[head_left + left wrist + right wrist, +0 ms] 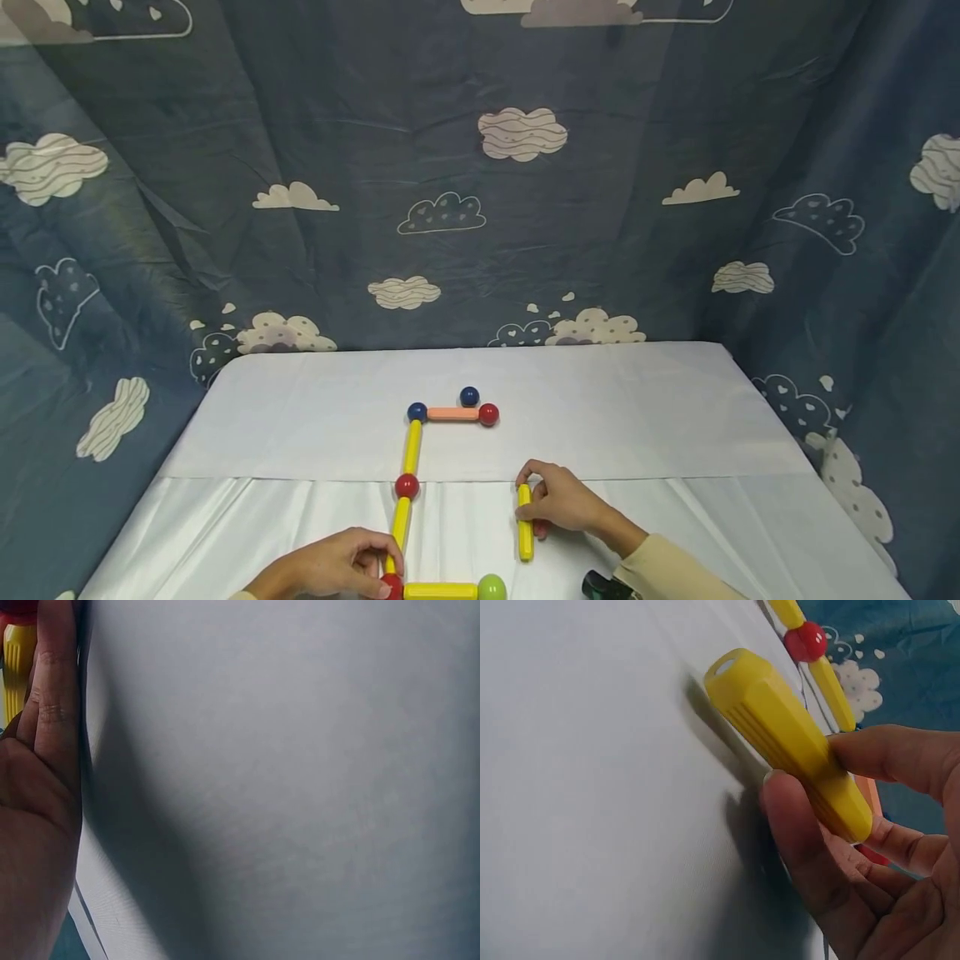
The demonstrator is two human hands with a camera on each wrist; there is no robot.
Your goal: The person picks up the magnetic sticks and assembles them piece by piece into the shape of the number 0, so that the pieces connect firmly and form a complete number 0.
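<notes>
My right hand (564,502) pinches a yellow magnetic rod (525,529) between thumb and fingers. In the right wrist view this rod (795,742) is tilted, with a pale round spot on its near end. At the lower middle of the head view, my left hand (337,565) grips a red ball (391,586) at the corner of a joined frame. From that ball, one yellow rod (441,592) runs right to a green ball (492,587). Another yellow rod (401,523) leads up to a second red ball (407,486).
Farther up the frame, a yellow rod (412,447) reaches a dark blue ball (417,412). An orange rod (453,414) joins it to a red ball (488,414), with another blue ball (469,397) just behind. White cloth (637,417) covers the table before a cloud-patterned curtain (585,208).
</notes>
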